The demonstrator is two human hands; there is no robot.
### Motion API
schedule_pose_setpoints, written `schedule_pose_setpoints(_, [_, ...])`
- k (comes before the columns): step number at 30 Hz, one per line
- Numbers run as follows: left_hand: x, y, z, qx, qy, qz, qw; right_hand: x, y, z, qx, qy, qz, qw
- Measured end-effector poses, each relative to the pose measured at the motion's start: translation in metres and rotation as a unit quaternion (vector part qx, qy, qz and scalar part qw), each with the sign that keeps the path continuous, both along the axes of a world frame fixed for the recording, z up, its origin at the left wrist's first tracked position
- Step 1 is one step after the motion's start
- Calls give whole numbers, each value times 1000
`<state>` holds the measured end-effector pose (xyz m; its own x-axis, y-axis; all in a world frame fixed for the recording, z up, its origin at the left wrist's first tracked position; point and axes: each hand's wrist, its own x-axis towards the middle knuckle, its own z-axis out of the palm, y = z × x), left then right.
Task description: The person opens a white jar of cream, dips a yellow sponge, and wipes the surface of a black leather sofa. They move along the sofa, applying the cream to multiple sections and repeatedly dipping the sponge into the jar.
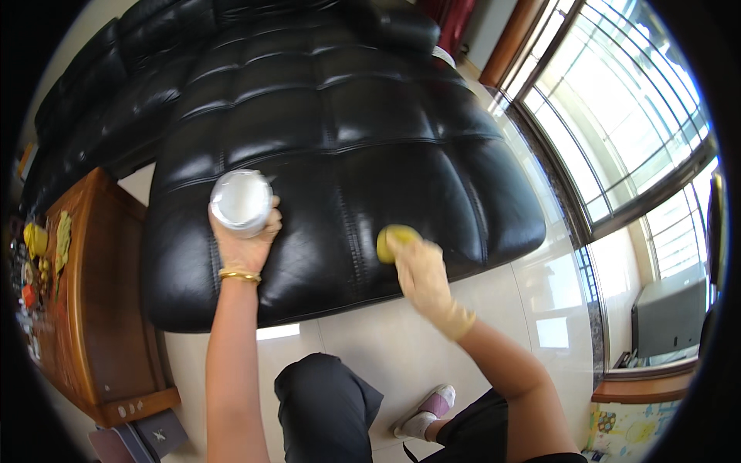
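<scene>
Held over the near left of a black tufted leather sofa seat [278, 243] is a round white jar [241, 199], open at the top by its look, with my left hand [246, 246] wrapped around it. What the jar contains I cannot make out. A pale glove covers my right hand [424, 275], whose fingers press a yellow round sponge [395, 242] close to the leather near the seat's front edge. Motion blurs that hand, so contact with the seat is hard to judge. A gold bracelet circles my left wrist.
A wooden table [116, 278] stands close on the left, with a yellow cup [36, 240], a yellow-green cloth [62, 240] and several small items on it. Dark boxes [139, 437] sit below. Barred windows [613, 104] line the right above a glossy tiled floor [492, 324].
</scene>
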<state>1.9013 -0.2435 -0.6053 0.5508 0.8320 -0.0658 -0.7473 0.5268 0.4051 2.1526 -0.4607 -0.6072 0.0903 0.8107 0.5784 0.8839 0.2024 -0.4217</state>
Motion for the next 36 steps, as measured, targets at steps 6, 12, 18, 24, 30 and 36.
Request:
schedule_pose_setpoints(6, [7,5,-20,98,29,-33,994,-76,-17,64,-5,394,68,917])
schedule_pose_setpoints(12, [14,-2,-18,146,31,-34,988,-76,101,78,86,-111,123,982])
schedule_pose_setpoints(18, [15,-10,-13,253,106,-7,962,-104,95,38,-84,151,39,984])
schedule_pose_setpoints(24, [13,-12,-15,237,111,-25,965,-90,55,50,-224,690,137,674])
schedule_pose_setpoints(30, [7,1,-27,139,31,20,990,-45,-25,31,-4,770,11,638])
schedule_pose_setpoints(36, [12,0,-28,82,30,30,996,1,-32,3,17,100,-275,956])
